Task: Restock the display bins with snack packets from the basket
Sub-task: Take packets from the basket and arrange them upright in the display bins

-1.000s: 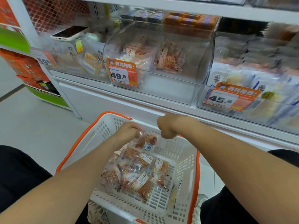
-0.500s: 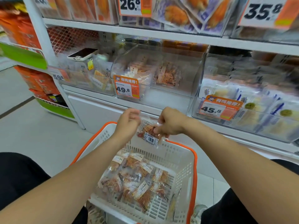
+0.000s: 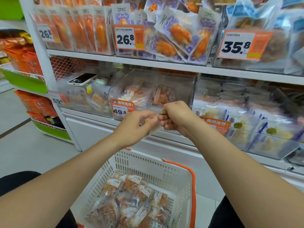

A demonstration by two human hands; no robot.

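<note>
There are two hands, a left hand (image 3: pixel 133 129) and a right hand (image 3: pixel 177 117), and they pinch one small packet (image 3: pixel 148 120) in the middle of the frame. One white basket (image 3: pixel 148 163) sits at the bottom, with a heap of packets (image 3: pixel 131 203) too jumbled to count. One phone (image 3: pixel 82 79) lies at the middle left. Six price tags (image 3: pixel 128 37) show, and three clear bins (image 3: pixel 181 86) fill the middle row.

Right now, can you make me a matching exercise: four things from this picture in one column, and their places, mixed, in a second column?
Things:
1 phone
2 basket
3 held packet
4 35.8 tag

Places:
A upper shelf, right side
B pinched between left hand and right hand
C atop the left bin
D lowest in the view

Pairs: 1-C, 2-D, 3-B, 4-A
</note>
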